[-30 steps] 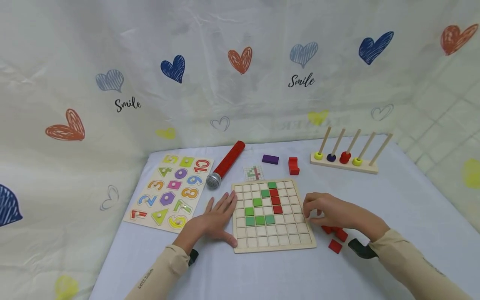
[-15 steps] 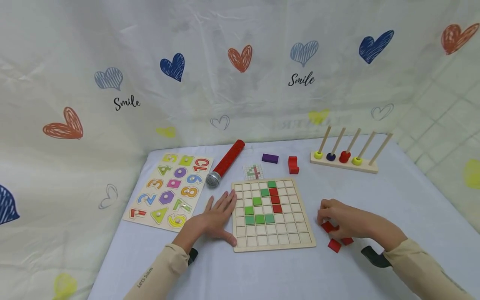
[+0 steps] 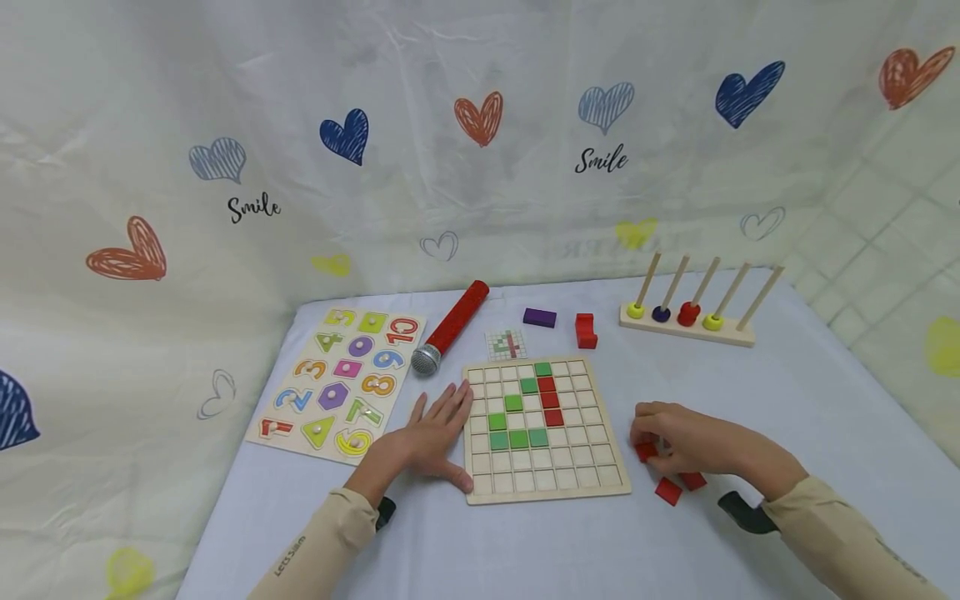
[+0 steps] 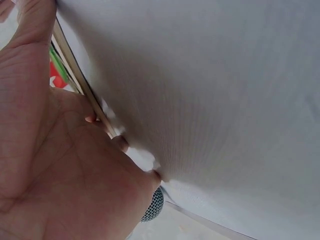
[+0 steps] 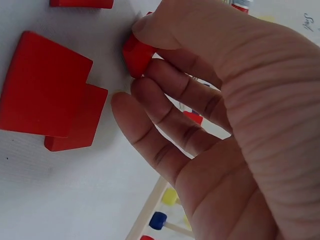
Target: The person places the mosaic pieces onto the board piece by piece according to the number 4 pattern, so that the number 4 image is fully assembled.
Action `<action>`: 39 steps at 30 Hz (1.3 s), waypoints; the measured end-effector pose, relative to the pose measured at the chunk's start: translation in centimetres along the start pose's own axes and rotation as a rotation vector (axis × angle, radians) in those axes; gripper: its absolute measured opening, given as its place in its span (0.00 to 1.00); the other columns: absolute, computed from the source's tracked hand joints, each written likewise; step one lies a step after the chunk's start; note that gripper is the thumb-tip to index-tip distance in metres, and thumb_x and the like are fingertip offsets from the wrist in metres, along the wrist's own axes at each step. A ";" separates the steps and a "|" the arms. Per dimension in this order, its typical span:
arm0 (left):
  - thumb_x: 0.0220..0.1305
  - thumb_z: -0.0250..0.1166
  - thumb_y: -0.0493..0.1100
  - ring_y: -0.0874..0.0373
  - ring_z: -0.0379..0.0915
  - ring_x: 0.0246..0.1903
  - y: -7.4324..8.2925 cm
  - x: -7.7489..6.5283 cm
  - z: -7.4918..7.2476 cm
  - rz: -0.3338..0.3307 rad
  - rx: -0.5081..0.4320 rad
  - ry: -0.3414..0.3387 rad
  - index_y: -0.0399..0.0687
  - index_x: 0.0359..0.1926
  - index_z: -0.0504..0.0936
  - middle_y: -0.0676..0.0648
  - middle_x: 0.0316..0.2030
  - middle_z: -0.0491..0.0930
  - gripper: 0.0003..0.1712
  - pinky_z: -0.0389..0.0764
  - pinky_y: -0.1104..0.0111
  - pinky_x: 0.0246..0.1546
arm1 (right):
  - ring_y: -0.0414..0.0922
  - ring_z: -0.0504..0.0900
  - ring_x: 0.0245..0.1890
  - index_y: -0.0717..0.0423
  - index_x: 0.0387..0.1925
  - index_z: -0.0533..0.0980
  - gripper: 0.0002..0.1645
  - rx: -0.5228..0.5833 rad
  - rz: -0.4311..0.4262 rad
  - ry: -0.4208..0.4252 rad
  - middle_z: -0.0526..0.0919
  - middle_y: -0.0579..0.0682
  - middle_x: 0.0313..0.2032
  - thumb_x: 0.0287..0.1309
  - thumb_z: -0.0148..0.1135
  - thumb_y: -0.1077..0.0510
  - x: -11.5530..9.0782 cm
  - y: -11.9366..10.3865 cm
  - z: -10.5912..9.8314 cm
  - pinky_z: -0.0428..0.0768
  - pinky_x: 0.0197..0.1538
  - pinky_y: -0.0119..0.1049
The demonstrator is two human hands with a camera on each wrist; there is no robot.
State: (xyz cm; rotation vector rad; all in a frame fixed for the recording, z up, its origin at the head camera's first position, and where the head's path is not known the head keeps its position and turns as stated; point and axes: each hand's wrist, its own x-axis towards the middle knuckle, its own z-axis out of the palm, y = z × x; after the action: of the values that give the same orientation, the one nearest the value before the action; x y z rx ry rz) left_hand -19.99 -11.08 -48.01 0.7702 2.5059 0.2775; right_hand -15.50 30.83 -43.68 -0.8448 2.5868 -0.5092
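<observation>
A wooden grid board (image 3: pixel 551 498) lies flat on the table, with several green tiles (image 3: pixel 518 439) and a column of three red tiles (image 3: pixel 550 400) in its squares. My left hand (image 3: pixel 431 442) rests along the board's left edge, fingers spread and straight, thumb at the near corner. To the right of the board, my right hand (image 3: pixel 690 439) pinches a loose red tile (image 5: pixel 136 55) between thumb and fingertips, low over the cloth. More red tiles (image 3: pixel 668 491) lie beside and below that hand; the right wrist view shows two of them overlapping.
Beyond the board lie a small pattern card (image 3: pixel 506 344), a purple block (image 3: pixel 540 317) and a red block (image 3: pixel 586 331). A red microphone (image 3: pixel 453 325) and a number puzzle (image 3: pixel 288 446) are at the left. A peg stand (image 3: pixel 738 337) with rings stands at the back right.
My right hand has moved from the board's right edge down and right to the loose red tiles, then slightly left, shifting a tile. The left hand has stayed put.
</observation>
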 end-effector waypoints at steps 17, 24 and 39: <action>0.52 0.79 0.73 0.46 0.21 0.88 0.4 -0.4 -0.4 -0.009 0.011 -0.010 0.48 0.88 0.35 0.47 0.89 0.29 0.82 0.28 0.38 0.85 | 0.34 0.77 0.39 0.46 0.46 0.85 0.14 -0.062 -0.085 0.062 0.80 0.38 0.39 0.58 0.80 0.56 1.4 -1.7 -0.7 0.87 0.41 0.27; 0.51 0.79 0.73 0.46 0.22 0.88 0.5 -0.5 -0.5 -0.013 0.019 0.000 0.48 0.88 0.36 0.47 0.89 0.29 0.82 0.29 0.38 0.86 | 0.38 0.78 0.42 0.49 0.46 0.85 0.13 -0.059 -0.161 0.084 0.80 0.40 0.41 0.60 0.79 0.58 3.0 -3.1 -0.7 0.87 0.44 0.28; 0.49 0.79 0.75 0.46 0.21 0.88 0.1 -0.1 -0.2 -0.004 0.016 -0.001 0.49 0.88 0.35 0.47 0.89 0.27 0.83 0.29 0.38 0.85 | 0.40 0.76 0.47 0.52 0.50 0.87 0.14 -0.130 -0.216 0.098 0.83 0.44 0.47 0.63 0.77 0.59 7.6 -5.6 0.9 0.87 0.51 0.32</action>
State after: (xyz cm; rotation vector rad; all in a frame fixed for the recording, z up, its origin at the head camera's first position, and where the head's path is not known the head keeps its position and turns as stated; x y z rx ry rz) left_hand -20.01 -11.03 -47.74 0.7713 2.5117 0.2561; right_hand -18.11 21.75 -43.70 -1.1797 2.6555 -0.4552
